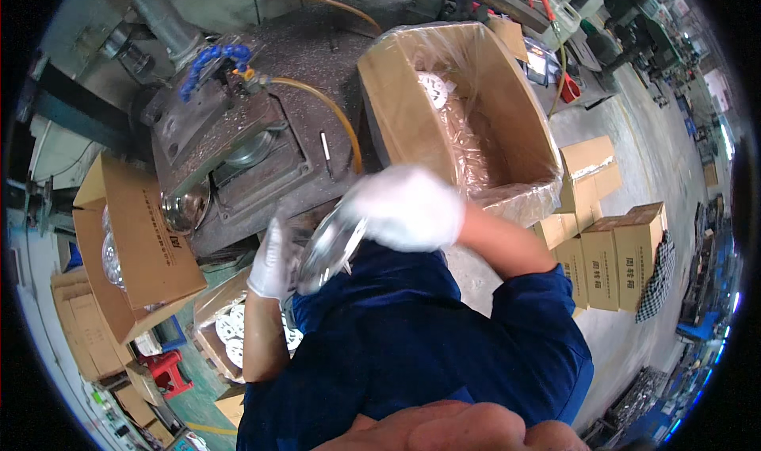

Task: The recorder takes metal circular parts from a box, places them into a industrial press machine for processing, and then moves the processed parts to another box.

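Note:
A shiny round metal cover [331, 249], dish-like and tilted on edge, is between my hands in front of my body. My left hand [273, 262], in a white glove, grips its left side with the thumb pointing up; the other fingers are partly hidden behind the metal. Against its upper right edge is my right hand [408, 207], also white-gloved and smeared by motion, so its fingers cannot be made out. Ahead on the left, a press die [252, 146] sits on the machine bed. Another shiny metal cover [188, 205] rests at the die's near left corner.
A large plastic-lined carton [408, 106] with a perforated white disc [433, 90] stands ahead right. To the left, an open carton [151, 241] holds shiny parts. A lower box [208, 328] contains several perforated discs. A blue coolant hose [214, 59] arches over the press. Stacked cartons [606, 265] stand right.

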Available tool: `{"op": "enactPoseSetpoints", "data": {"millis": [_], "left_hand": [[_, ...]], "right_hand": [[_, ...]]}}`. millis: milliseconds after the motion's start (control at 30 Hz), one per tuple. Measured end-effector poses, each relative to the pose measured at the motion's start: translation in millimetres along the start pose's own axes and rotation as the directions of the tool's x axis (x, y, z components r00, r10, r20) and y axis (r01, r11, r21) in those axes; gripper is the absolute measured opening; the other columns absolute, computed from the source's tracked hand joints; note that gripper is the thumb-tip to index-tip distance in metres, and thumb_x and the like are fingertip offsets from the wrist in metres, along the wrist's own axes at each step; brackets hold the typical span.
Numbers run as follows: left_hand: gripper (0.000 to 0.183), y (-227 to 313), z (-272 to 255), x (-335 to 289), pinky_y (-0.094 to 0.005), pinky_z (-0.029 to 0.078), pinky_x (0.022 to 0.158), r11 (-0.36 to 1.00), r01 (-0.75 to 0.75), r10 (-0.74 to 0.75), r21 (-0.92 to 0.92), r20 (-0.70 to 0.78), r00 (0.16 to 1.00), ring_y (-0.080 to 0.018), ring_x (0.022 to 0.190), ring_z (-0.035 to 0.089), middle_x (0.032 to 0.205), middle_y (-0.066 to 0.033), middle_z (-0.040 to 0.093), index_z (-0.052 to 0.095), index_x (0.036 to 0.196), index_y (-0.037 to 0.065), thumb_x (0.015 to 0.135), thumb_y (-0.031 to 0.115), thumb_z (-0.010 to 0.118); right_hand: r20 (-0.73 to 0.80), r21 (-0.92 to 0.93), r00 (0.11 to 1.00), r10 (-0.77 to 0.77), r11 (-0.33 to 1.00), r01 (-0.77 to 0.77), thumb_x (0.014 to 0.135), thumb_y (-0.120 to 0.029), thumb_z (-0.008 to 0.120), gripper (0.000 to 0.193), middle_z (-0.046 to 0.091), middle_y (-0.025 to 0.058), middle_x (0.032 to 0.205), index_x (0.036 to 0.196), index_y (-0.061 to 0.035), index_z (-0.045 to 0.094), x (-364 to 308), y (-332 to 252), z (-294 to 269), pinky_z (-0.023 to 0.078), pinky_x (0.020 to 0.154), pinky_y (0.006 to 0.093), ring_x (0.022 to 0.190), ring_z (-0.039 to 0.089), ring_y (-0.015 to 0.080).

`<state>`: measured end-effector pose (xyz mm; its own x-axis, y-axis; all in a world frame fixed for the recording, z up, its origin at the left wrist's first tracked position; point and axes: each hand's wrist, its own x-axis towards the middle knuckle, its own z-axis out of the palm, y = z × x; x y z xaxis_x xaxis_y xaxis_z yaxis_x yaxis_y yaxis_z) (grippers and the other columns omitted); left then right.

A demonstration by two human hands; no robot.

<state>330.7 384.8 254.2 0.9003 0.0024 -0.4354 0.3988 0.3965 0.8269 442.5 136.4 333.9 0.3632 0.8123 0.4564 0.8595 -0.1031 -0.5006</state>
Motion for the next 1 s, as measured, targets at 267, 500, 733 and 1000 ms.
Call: {"op": "enactPoseSetpoints", "data": {"millis": [267, 500, 733, 1000], "left_hand": [[0.061, -55, -88, -11, -0.0256, 0.046, 0.050, 0.972, 0.230, -0.216, 0.049, -0.203, 0.955, -0.0146, 0.059, 0.058, 0.082, -0.0080, 0.060, 0.052, 0.124, 0.000, 0.095, 0.054, 0.047], [0.053, -95, -140, -42, -0.0265, 0.043, 0.047, 0.934, 0.356, -0.300, 0.041, -0.456, 0.838, -0.0158, 0.056, 0.055, 0.081, -0.0088, 0.061, 0.058, 0.118, 0.006, 0.095, 0.052, 0.047], [0.055, -107, -167, -69, -0.0278, 0.048, 0.048, 0.816, 0.476, -0.215, 0.328, -0.592, 0.777, -0.0180, 0.054, 0.059, 0.076, -0.0112, 0.064, 0.056, 0.118, 0.001, 0.095, 0.050, 0.049], [0.056, -96, -157, -63, -0.0262, 0.049, 0.049, 0.767, 0.480, -0.157, 0.426, -0.602, 0.783, -0.0160, 0.056, 0.060, 0.074, -0.0091, 0.063, 0.055, 0.117, 0.000, 0.091, 0.049, 0.054]], "right_hand": [[-0.126, 0.454, 0.203, 0.971, 0.238, -0.858, 0.089, -0.029, 0.064, 0.034, 0.062, 0.0003, 0.084, 0.116, -0.0097, 0.058, -147, 201, -123, 0.044, 0.048, 0.0226, 0.062, 0.053, 0.0067], [0.445, 0.355, -0.005, 0.895, -0.182, -0.917, 0.083, -0.031, 0.071, 0.048, 0.063, 0.0044, 0.109, 0.125, -0.0143, 0.056, -217, 316, -50, 0.052, 0.070, 0.0428, 0.085, 0.059, 0.0215], [0.136, -0.269, -0.068, 0.988, -0.029, -0.963, 0.072, -0.044, 0.073, 0.057, 0.069, 0.0126, 0.108, 0.113, -0.0038, 0.067, -177, 325, -1, 0.052, 0.081, 0.0381, 0.091, 0.067, 0.0261], [0.114, -0.250, -0.012, 0.993, 0.017, -0.968, 0.068, -0.036, 0.079, 0.067, 0.066, 0.0137, 0.116, 0.124, -0.0055, 0.059, -182, 317, 1, 0.050, 0.088, 0.0380, 0.101, 0.065, 0.0275]]}}
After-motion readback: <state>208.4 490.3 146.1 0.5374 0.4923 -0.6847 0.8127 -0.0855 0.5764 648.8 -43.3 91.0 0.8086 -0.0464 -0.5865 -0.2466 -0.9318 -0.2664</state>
